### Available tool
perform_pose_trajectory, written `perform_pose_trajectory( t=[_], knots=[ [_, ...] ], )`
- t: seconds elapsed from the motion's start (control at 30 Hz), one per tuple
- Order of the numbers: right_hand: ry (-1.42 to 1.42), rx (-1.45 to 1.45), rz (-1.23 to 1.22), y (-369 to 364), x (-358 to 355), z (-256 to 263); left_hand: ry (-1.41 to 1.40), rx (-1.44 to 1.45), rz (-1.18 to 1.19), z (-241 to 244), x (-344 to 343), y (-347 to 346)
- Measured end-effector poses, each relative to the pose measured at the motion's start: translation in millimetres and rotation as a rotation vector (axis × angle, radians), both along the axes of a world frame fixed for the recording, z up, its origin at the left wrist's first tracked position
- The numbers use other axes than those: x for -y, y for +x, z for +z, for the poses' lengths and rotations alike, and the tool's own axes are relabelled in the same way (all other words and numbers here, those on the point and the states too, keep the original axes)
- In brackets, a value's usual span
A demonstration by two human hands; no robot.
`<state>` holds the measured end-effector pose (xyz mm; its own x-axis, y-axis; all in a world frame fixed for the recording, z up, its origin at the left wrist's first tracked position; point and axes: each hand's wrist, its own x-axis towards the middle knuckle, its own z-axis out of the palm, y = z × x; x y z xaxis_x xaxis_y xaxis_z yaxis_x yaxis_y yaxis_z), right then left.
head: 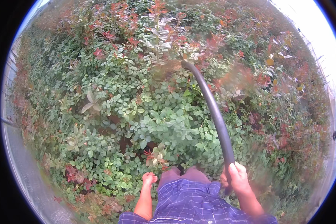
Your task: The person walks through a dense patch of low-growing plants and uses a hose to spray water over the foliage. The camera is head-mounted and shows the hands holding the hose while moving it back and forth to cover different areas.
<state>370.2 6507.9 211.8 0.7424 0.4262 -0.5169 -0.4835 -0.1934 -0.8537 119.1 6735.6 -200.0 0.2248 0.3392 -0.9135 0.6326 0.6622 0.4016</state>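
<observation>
A thick dark hose (215, 107) curves up and forward over the plants, and my right hand (236, 176) is wrapped around its lower part. Its far end points among the leaves, where the picture is blurred, so any flow from it is unclear. My left hand (149, 178) is curled into a loose fist at my left side, with nothing visible in it. Just above that hand stands a leafy shoot (156, 158) with red tips. Dense green bushes (168, 120), which look like roses, fill the space before me.
Leaves press close around my legs (182, 175). Taller red-tipped shoots (157, 28) rise ahead. A grey strip of ground (30, 165) runs along the left, and pale sheeting (324, 75) borders the right. Blurred spots mark parts of the view.
</observation>
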Motion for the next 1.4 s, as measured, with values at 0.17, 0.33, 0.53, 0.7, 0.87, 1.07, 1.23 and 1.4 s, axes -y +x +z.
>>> perform_pose_trajectory(
  t=[0.17,0.33,0.53,0.7,0.87,1.07,1.23,1.4],
  knots=[
    [-0.07,0.009,-0.086,-8.4,42.6,-11.7,0.019,0.003,-0.105,-0.8,-4.7,19.5],
    [-0.122,0.03,-0.138,-16.7,80.4,-10.2,-0.01,-0.005,-0.18,1.1,1.2,39.5],
    [-0.067,0.011,-0.144,-24.6,100.7,-15.2,0.011,-0.025,-0.274,-5.2,15.6,59.3],
    [0.005,-0.004,-0.105,-18.3,103.2,-22.9,0.037,0.01,-0.295,-2.2,20.1,64.8],
    [0.035,0.056,-0.07,-3.1,99.6,-29.4,0.032,-0.003,-0.241,4.1,19.3,59.7],
    [-0.031,0.056,-0.11,3.2,101.3,-29.4,0.053,-0.038,-0.26,-5.0,24.1,43.1],
    [-0.085,0.076,-0.135,-5.4,110.3,-23.4,0.064,-0.024,-0.276,-2.7,28.1,48.0],
    [-0.128,0.087,-0.172,-22.3,118.2,-26.9,0.05,0.002,-0.285,0.5,26.1,59.2]
  ],
)
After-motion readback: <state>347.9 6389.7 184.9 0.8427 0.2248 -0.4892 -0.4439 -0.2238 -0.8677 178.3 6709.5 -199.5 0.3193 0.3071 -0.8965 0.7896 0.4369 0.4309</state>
